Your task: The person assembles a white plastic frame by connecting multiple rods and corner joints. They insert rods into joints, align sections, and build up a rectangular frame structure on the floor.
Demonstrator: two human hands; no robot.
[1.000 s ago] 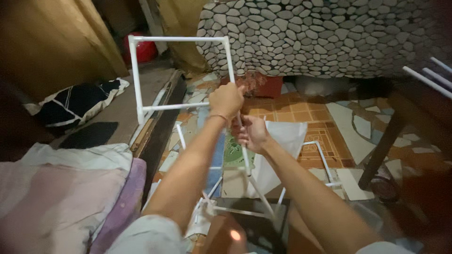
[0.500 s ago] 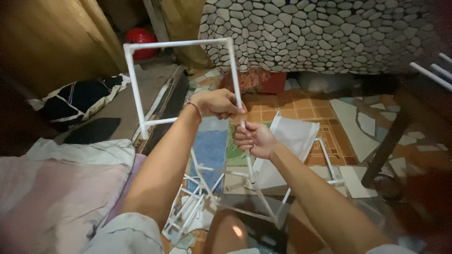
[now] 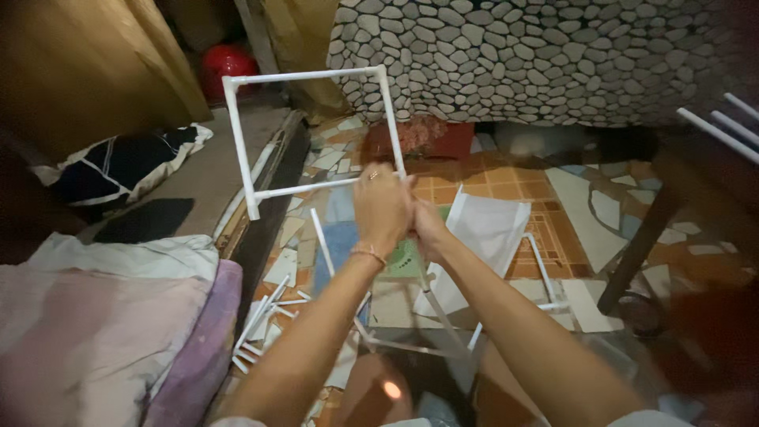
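— What are the hands doing?

— The left hand (image 3: 382, 207) is clenching around the white pipe frame (image 3: 316, 130) at its lower right corner. The right hand (image 3: 427, 225) is gripping the same upright just below, touching the left hand.

— Where is the frame sitting?

— It is rising up and leftward from both hands. Loose white pipes (image 3: 265, 320) are lying on the tiled floor (image 3: 506, 178) below the left forearm.

the left hand (image 3: 382, 207) has slid down the white frame (image 3: 312, 130) against the right hand (image 3: 427, 228).
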